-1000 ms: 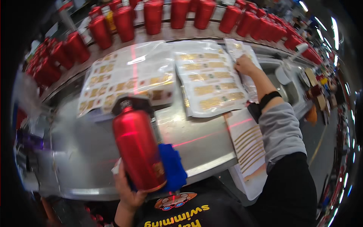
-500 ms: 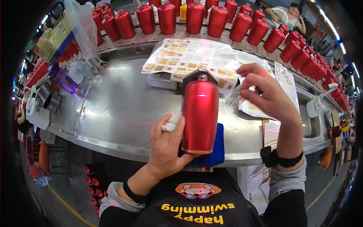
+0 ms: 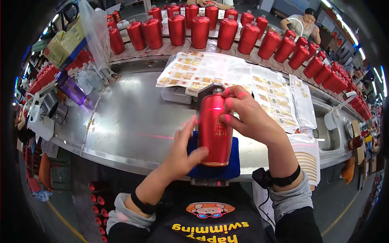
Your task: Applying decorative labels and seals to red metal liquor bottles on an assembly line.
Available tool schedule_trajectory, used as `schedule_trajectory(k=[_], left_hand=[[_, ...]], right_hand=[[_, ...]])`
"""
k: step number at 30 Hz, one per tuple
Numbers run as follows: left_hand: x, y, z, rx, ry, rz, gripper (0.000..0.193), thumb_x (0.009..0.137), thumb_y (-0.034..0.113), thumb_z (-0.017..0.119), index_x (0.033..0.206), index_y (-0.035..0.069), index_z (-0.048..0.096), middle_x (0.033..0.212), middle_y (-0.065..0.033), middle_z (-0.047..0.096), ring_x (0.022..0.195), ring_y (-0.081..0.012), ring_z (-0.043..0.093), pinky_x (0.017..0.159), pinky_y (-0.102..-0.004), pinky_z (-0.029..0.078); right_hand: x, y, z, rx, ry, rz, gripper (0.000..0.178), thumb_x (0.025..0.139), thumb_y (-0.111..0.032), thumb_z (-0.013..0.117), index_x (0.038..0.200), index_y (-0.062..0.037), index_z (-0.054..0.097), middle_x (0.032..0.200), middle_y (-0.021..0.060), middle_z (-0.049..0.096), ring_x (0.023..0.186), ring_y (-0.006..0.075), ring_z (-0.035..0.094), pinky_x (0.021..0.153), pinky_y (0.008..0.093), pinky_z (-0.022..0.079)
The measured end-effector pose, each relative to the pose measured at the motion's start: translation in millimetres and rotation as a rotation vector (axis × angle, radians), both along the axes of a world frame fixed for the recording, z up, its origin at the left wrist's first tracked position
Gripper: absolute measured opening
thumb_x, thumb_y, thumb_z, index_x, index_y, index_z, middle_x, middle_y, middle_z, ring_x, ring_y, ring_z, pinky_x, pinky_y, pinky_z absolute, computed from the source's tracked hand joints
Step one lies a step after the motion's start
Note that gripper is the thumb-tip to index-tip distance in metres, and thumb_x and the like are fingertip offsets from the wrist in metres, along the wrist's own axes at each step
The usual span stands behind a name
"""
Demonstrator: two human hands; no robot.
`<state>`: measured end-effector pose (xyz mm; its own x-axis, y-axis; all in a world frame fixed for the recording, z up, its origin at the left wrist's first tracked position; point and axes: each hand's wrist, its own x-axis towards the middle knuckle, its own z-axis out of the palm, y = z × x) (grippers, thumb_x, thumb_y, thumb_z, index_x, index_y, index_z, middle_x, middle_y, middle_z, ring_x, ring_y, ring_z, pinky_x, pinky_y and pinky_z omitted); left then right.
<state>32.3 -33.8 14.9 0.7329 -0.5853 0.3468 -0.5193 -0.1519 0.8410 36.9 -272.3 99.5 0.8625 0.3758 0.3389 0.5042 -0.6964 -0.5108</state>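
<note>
A glossy red bottle [image 3: 210,139] with a gold band at its base lies tilted toward me on a blue cloth [image 3: 234,156]. Its metallic neck rests in a dark angled holder [image 3: 204,92]. My right hand [image 3: 247,115] is at the bottle's upper right, thumb and fingers pinched at the edge of a clear gold-lettered label [image 3: 222,128] against the red surface. My left hand [image 3: 180,152], smeared by motion, is beside the bottle's left side with fingers apart. Its thumb overlaps the lower bottle; whether it touches cannot be told. Thin red light lines cross the bottle and right hand.
Sheets of gold labels [image 3: 275,97] lie beyond and right of the bottle, partly over a white box [image 3: 176,96]. Many red bottles [image 3: 200,32] line the curved conveyor behind. A purple bottle [image 3: 71,88] stands left; a sink [image 3: 330,131] is right. A co-worker [image 3: 304,26] sits far right.
My right hand has moved left and down from the label sheets onto the bottle, bringing the label to it. My left hand has released the bottle's base and side. Gold lettering now shows on the front.
</note>
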Motion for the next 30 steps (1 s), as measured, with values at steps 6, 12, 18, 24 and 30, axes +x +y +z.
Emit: schedule_trajectory(k=[6, 12, 18, 24, 30], left_hand=[[39, -49, 2, -0.175, 0.283, 0.136, 0.084, 0.088, 0.037, 0.068, 0.145, -0.008, 0.025, 0.139, -0.0313, 0.042, 0.131, -0.0378, 0.044, 0.108, -0.0416, 0.035], [40, -49, 10, -0.384, 0.504, 0.078, 0.077, 0.091, 0.027, 0.066, 0.146, -0.007, 0.024, 0.134, -0.0222, 0.047, 0.121, -0.0234, 0.05, 0.102, -0.0336, 0.041], [58, -53, -2, -0.38, 0.489, 0.097, 0.075, 0.091, 0.025, 0.067, 0.144, -0.01, 0.027, 0.13, -0.0211, 0.052, 0.117, -0.0211, 0.054, 0.1, -0.0325, 0.043], [59, -49, -2, -0.4, 0.506, 0.043, 0.076, 0.091, 0.025, 0.067, 0.145, -0.008, 0.024, 0.132, -0.0203, 0.049, 0.119, -0.0215, 0.052, 0.102, -0.0325, 0.041], [61, -45, -6, -0.332, 0.464, 0.04, 0.078, 0.092, 0.024, 0.066, 0.148, -0.005, 0.02, 0.135, -0.0176, 0.046, 0.122, -0.0196, 0.049, 0.104, -0.032, 0.04]], right_hand=[[-1, 4, -7, 0.042, -0.066, -0.057, 0.016, 0.084, -0.007, 0.07, 0.088, -0.0004, 0.056, 0.117, 0.0185, 0.051, 0.106, 0.0353, 0.054, 0.089, 0.0402, 0.047], [-27, 9, -23, 0.256, -0.263, -0.331, 0.022, 0.082, 0.0, 0.069, 0.103, -0.0042, 0.066, 0.115, 0.0168, 0.054, 0.106, 0.0338, 0.055, 0.087, 0.0391, 0.047], [-36, 25, -52, 0.159, -0.293, -0.27, 0.038, 0.081, -0.007, 0.072, 0.118, -0.0054, 0.066, 0.122, 0.0199, 0.053, 0.11, 0.0364, 0.053, 0.091, 0.042, 0.046], [-30, 26, -57, 0.121, -0.271, -0.279, 0.04, 0.082, -0.011, 0.072, 0.121, -0.0053, 0.064, 0.125, 0.0216, 0.052, 0.112, 0.0381, 0.053, 0.093, 0.0432, 0.046], [-31, 29, -62, 0.114, -0.273, -0.284, 0.042, 0.083, -0.013, 0.072, 0.124, -0.0057, 0.062, 0.125, 0.0216, 0.052, 0.112, 0.0383, 0.053, 0.094, 0.0436, 0.045]])
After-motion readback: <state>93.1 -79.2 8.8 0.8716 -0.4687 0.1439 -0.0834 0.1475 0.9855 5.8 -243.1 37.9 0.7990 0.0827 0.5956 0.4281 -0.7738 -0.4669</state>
